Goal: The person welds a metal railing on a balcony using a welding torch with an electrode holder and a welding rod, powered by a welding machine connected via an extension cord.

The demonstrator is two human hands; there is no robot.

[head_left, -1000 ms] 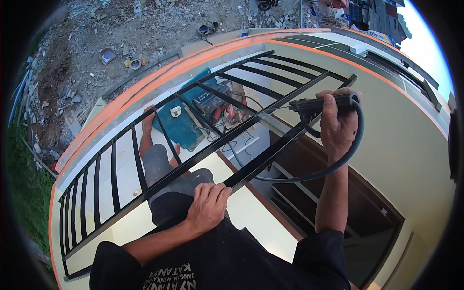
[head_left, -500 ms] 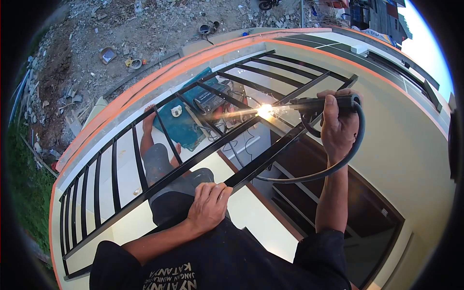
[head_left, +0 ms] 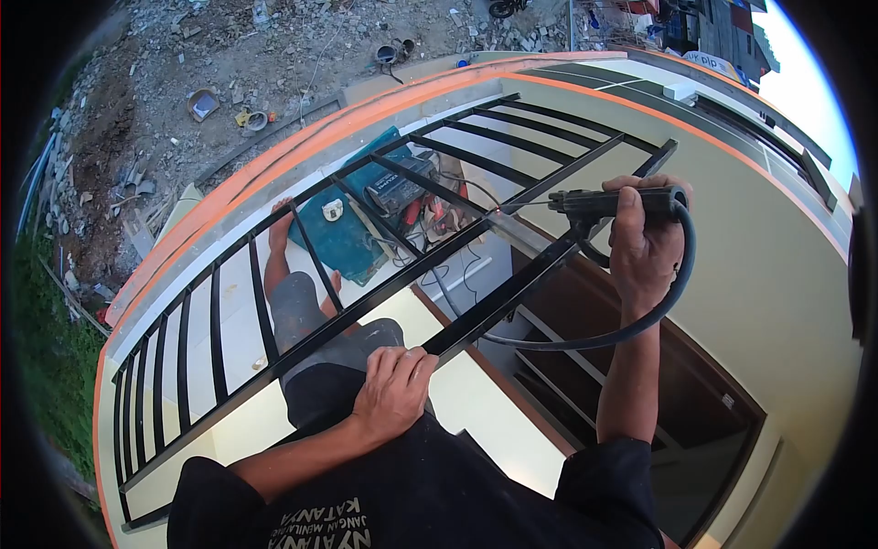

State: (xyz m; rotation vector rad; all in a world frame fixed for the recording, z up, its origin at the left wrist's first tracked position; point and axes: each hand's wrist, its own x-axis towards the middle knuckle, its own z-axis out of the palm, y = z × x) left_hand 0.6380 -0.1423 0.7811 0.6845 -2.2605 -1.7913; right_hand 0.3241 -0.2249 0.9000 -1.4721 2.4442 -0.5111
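Note:
My right hand [head_left: 647, 252] is wrapped round a black welding electrode holder [head_left: 622, 200], its thick cable [head_left: 631, 336] looping back below my wrist. From the holder a thin electrode [head_left: 529, 202] points left, its tip close to a small glowing spot on the black metal railing [head_left: 361, 305]. A short greyish crosspiece [head_left: 521, 234] joins the railing to a black square tube [head_left: 514, 297] running alongside. The near end of that tube is under the closed fingers of my left hand [head_left: 395, 389], held close to my body.
Beyond the bars, a welding machine [head_left: 399, 188] sits on a teal sheet [head_left: 338, 247] with a white roll-like item [head_left: 333, 210] and red-handled tools [head_left: 414, 209]. An orange-edged ledge [head_left: 197, 224] borders rubble ground [head_left: 274, 55] far below. A brown-framed opening [head_left: 677, 403] lies at right.
The bright arc and flying sparks at the electrode tip have gone out, leaving a small glow. My right hand has shifted slightly right and down with the holder; my left hand stays put.

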